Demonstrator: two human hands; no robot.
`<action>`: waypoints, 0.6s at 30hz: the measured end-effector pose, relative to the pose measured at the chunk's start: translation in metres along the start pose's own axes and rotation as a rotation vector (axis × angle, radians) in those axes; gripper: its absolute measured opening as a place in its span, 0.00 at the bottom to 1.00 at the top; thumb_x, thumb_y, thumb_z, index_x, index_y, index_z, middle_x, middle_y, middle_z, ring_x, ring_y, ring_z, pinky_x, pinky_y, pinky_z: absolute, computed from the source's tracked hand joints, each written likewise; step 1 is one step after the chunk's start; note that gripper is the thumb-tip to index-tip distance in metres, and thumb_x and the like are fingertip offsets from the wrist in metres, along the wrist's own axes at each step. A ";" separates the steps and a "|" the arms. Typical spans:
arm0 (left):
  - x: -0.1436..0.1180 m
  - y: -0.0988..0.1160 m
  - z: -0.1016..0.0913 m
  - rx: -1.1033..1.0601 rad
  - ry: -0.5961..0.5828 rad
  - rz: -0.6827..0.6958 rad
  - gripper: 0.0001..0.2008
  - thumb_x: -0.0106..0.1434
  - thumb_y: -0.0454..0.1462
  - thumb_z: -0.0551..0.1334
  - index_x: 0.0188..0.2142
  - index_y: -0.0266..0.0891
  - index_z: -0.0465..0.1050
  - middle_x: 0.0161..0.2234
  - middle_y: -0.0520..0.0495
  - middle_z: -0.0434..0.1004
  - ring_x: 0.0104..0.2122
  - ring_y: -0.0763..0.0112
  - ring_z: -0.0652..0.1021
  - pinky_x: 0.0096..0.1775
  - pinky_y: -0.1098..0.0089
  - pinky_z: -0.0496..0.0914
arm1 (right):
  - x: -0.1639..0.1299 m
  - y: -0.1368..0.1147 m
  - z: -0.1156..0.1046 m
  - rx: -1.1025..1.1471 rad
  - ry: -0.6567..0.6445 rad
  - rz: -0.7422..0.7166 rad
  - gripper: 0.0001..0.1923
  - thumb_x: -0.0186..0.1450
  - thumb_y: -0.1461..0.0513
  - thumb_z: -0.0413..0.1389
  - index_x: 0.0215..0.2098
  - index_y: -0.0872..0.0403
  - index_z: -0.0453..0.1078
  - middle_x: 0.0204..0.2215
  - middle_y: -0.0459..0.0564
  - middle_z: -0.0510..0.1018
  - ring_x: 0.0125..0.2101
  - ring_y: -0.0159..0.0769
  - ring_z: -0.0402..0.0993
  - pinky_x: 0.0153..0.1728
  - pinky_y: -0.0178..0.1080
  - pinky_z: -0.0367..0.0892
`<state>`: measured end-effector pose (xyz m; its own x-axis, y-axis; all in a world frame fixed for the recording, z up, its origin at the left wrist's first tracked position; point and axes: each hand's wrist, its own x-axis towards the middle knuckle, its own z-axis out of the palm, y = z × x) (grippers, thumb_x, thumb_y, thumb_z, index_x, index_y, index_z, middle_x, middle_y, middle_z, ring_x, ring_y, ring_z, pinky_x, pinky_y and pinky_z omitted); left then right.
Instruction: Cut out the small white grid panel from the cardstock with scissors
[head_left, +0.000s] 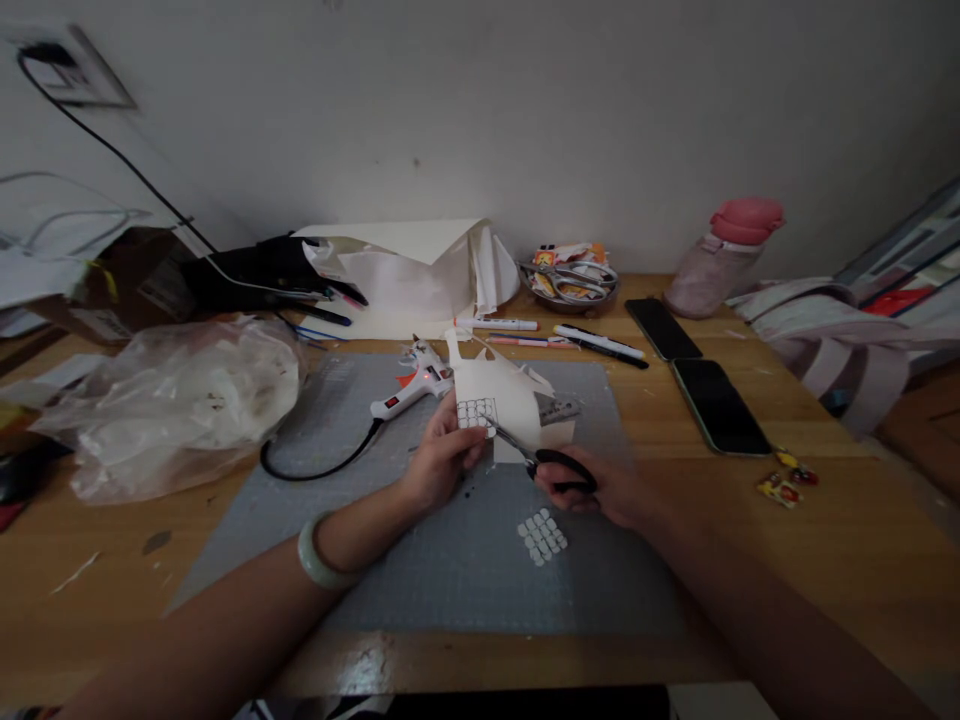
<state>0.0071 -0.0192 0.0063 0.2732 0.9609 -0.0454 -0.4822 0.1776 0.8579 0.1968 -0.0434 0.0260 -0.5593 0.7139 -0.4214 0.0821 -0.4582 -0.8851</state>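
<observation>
Between the thumb and fingers of my left hand [444,447] is a sheet of cream paper [499,388] with a grid of small rounded cells drawn at its lower left corner. My right hand [581,485] grips black-handled scissors [566,468], their blades pointing left and reaching the drawn grid. How far the blades are apart is hard to make out. Below the scissors, a cut-out grid of white rounded pieces [543,537] lies on the grey cutting mat [435,580]. Just behind my left hand rests a white glue gun [412,390] with a lit red light.
A crumpled plastic bag [187,410] lies at left. Behind the mat are folded paper [412,280], markers [600,342] and a bowl [570,280] holding scissors and packets. Two phones [721,405] and a pink-lidded bottle [716,260] stand or lie at right. The glue gun's cord [322,473] curves leftward.
</observation>
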 end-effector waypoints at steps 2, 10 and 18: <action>0.000 0.000 0.000 0.002 -0.001 0.001 0.17 0.49 0.34 0.66 0.38 0.38 0.65 0.18 0.60 0.64 0.13 0.83 0.57 0.18 0.75 0.48 | 0.000 0.001 -0.001 0.002 -0.006 0.000 0.17 0.53 0.51 0.56 0.22 0.53 0.55 0.18 0.37 0.56 0.15 0.20 0.43 0.14 0.31 0.34; 0.001 0.002 0.001 0.012 -0.021 -0.019 0.18 0.49 0.35 0.64 0.40 0.37 0.64 0.13 0.61 0.60 0.13 0.82 0.55 0.19 0.76 0.49 | 0.001 -0.001 -0.001 -0.034 0.036 0.033 0.16 0.51 0.51 0.55 0.23 0.53 0.56 0.18 0.36 0.56 0.16 0.20 0.42 0.15 0.31 0.34; 0.000 0.001 0.000 0.003 -0.027 -0.021 0.17 0.50 0.36 0.64 0.39 0.38 0.64 0.13 0.61 0.60 0.13 0.81 0.55 0.20 0.76 0.50 | 0.001 0.000 -0.001 -0.044 0.058 0.039 0.15 0.54 0.53 0.54 0.22 0.53 0.55 0.18 0.37 0.54 0.16 0.20 0.41 0.15 0.31 0.35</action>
<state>0.0068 -0.0186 0.0078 0.3058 0.9508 -0.0496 -0.4740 0.1972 0.8582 0.1975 -0.0425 0.0253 -0.5062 0.7260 -0.4655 0.1395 -0.4637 -0.8749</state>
